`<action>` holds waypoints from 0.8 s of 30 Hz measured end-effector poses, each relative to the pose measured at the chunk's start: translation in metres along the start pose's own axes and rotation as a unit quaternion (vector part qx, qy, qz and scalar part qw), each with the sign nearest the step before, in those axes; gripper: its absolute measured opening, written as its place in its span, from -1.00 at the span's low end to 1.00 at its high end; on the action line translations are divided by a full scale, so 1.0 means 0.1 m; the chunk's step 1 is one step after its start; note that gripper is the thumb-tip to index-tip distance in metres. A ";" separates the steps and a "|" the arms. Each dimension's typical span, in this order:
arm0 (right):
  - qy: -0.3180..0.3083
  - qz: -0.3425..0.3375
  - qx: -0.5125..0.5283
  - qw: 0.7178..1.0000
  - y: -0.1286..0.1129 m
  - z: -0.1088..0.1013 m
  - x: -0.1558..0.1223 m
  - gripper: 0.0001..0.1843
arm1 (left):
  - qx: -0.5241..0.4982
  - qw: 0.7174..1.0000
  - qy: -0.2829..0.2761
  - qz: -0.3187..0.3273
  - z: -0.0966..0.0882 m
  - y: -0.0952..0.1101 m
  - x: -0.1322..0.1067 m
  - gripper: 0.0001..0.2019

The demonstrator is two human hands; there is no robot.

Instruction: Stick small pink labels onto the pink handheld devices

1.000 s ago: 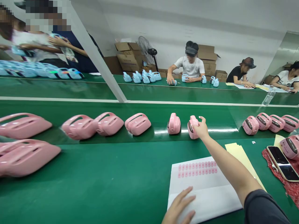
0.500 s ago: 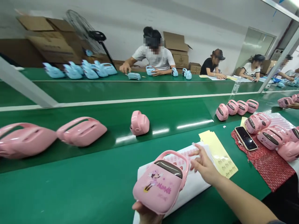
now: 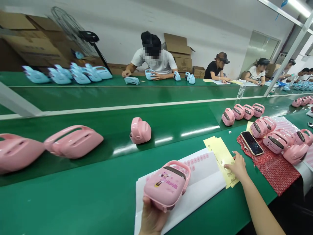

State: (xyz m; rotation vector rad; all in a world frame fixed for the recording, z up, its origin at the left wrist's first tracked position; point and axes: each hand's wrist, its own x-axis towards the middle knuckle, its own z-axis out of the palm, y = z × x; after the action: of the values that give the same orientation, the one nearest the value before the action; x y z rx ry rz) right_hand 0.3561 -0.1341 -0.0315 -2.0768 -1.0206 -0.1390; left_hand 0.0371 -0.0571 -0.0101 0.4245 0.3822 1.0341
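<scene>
My left hand (image 3: pixel 152 218) grips a pink handled toy case (image 3: pixel 167 185) with a cartoon mouse print, holding it from below over a white sticker sheet (image 3: pixel 202 182). My right hand (image 3: pixel 236 167) rests on the yellow backing strips (image 3: pixel 221 156) to the right of that sheet, fingers bent down onto the paper as if pinching at it. What the fingertips hold, if anything, is too small to see.
Pink cases (image 3: pixel 140 130) ride the shiny green belt (image 3: pixel 171 120), with more (image 3: pixel 73 142) at left and a row (image 3: pixel 241 112) at right. A phone (image 3: pixel 251 143) and several cases (image 3: pixel 278 142) lie on a red mat (image 3: pixel 276 169). Other people sit at the far bench with blue cases (image 3: pixel 73 75).
My right hand took a pink case off the belt and passed it to my left hand. The right hand then moved right onto the yellow strips. The camera turned right.
</scene>
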 end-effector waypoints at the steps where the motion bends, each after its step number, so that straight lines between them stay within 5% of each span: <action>1: 0.001 0.021 0.018 1.000 -0.02 -0.01 0.02 -0.44 | -0.002 1.000 -0.001 0.002 -0.03 0.00 0.00 -0.37; 8: -0.013 0.047 0.087 0.995 -0.10 -0.16 0.06 -0.67 | 0.003 0.999 0.038 -0.008 -0.02 0.00 -0.03 -0.33; 14: -0.014 0.035 0.083 0.996 -0.14 -0.27 0.05 -0.62 | 0.007 0.996 0.085 -0.003 0.09 0.02 -0.11 -0.25; 18: 0.111 0.023 0.126 0.985 -0.25 -0.35 0.08 -0.57 | -0.005 0.996 0.091 -0.015 0.04 -0.02 -0.12 -0.27; 24: 0.272 0.012 0.272 0.923 -0.58 -0.61 0.28 -0.60 | -0.018 0.999 0.042 -0.017 -0.01 -0.12 -0.07 -0.31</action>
State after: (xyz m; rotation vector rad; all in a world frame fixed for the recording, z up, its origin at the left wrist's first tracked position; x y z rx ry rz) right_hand 0.3483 -0.1387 0.0565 -1.4204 -0.5975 -0.3549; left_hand 0.0419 -0.0687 -0.0161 0.3422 0.4446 1.0265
